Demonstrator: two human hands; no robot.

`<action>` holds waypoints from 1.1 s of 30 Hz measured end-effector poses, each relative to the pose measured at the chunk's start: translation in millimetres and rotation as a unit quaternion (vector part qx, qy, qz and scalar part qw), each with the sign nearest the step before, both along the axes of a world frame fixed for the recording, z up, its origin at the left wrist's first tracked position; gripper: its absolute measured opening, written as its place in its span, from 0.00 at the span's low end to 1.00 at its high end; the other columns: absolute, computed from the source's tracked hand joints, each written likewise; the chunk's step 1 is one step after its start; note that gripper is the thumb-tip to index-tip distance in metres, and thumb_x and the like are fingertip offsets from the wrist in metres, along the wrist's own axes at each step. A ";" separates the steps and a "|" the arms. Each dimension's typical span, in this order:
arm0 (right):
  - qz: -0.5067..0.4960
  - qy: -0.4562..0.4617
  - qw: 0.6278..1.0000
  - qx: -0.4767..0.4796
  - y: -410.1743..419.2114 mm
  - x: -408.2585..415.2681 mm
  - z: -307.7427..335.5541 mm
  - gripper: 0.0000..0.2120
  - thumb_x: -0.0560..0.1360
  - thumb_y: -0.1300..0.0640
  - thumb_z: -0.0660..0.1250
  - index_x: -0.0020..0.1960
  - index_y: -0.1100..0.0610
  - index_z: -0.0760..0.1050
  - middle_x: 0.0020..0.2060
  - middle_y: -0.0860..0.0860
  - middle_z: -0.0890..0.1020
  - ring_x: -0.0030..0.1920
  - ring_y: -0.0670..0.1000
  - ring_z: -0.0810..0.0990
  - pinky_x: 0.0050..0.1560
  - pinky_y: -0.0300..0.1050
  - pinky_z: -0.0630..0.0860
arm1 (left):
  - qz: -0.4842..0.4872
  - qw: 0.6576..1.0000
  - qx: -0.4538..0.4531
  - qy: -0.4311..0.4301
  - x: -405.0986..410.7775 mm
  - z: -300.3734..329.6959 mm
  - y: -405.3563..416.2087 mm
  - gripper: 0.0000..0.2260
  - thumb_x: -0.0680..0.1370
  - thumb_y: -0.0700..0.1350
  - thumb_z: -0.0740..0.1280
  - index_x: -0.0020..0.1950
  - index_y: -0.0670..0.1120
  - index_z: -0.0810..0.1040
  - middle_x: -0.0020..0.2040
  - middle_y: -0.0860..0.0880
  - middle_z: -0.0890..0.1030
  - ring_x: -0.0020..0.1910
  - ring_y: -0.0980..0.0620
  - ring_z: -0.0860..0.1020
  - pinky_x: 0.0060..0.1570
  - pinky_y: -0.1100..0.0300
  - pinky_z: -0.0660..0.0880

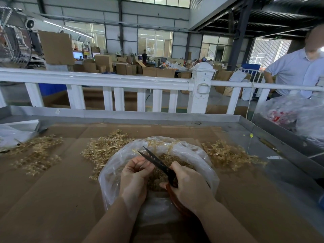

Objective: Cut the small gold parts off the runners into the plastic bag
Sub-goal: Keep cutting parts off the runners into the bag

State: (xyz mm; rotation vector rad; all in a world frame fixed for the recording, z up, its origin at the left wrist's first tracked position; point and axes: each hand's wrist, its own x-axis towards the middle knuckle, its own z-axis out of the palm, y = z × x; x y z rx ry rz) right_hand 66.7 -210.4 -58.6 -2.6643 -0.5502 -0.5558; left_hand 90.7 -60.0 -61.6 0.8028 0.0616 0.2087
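Note:
A clear plastic bag lies open on the cardboard in front of me, with a heap of small gold parts inside. My right hand grips scissors with black blades and reddish-brown handles; the blades are spread and point up-left over the bag. My left hand is curled over the bag's left side, its fingertips by the blades; what it pinches is hidden. Piles of gold runners lie behind the bag.
More runner piles lie at left and right on the cardboard sheet in a metal-rimmed table. Plastic bags sit at far left and far right. A white fence and a person stand beyond.

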 end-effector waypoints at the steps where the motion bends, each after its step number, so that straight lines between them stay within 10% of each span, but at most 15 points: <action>1: 0.000 -0.001 1.000 -0.001 0.1 -0.3 0.7 0.18 0.73 0.37 0.63 0.53 0.48 0.67 0.40 0.45 0.77 0.40 0.45 0.73 0.38 0.34 0.67 | 0.001 1.000 -0.009 -0.001 0.6 -0.6 0.0 0.18 0.70 0.19 0.59 0.42 0.42 0.70 0.36 0.44 0.73 0.40 0.49 0.76 0.43 0.62 0.79; 33: -0.014 -0.044 0.999 0.000 -0.5 -9.0 0.1 0.20 0.73 0.37 0.64 0.56 0.50 0.71 0.43 0.46 0.79 0.44 0.46 0.77 0.43 0.39 0.74 | 0.004 1.000 -0.019 0.010 1.2 -1.6 0.3 0.13 0.77 0.27 0.60 0.43 0.46 0.69 0.28 0.53 0.74 0.33 0.56 0.79 0.38 0.63 0.80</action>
